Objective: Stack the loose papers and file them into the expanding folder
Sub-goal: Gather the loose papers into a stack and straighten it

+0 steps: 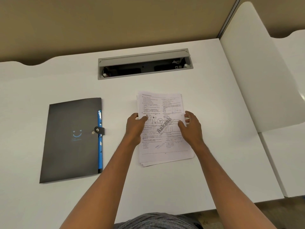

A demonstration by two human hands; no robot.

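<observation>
Item one: the stack of papers point(162, 128), printed sheets lying flat on the white tabletop point(214, 113), right of centre. I see the lower edges fanned slightly, several sheet corners showing unevenly at the near end.

Item two: my left hand point(136, 125). It sits at the stack's left edge, thumb laid on top of the top sheet, fingers curled around and under the edge. I read it as clamped on the papers.

Item three: my right hand point(191, 127). It is at the stack's right edge, thumb resting on the top sheet, fingers loosely bent and partly spread over the margin. Fingertips touch the paper edge; whether they wrap beneath it I cannot tell, so I cannot say if it grips.

Item four: the expanding folder point(71, 139), black, with a blue smile mark on its cover. It lies flat on the tabletop, well apart to the left of the papers. Its strap is fastened by a snap on the right side, and blue tabbed dividers show along that edge.

Item five: a grey cable tray point(145, 64) set into the tabletop beyond the papers, lid raised.
</observation>
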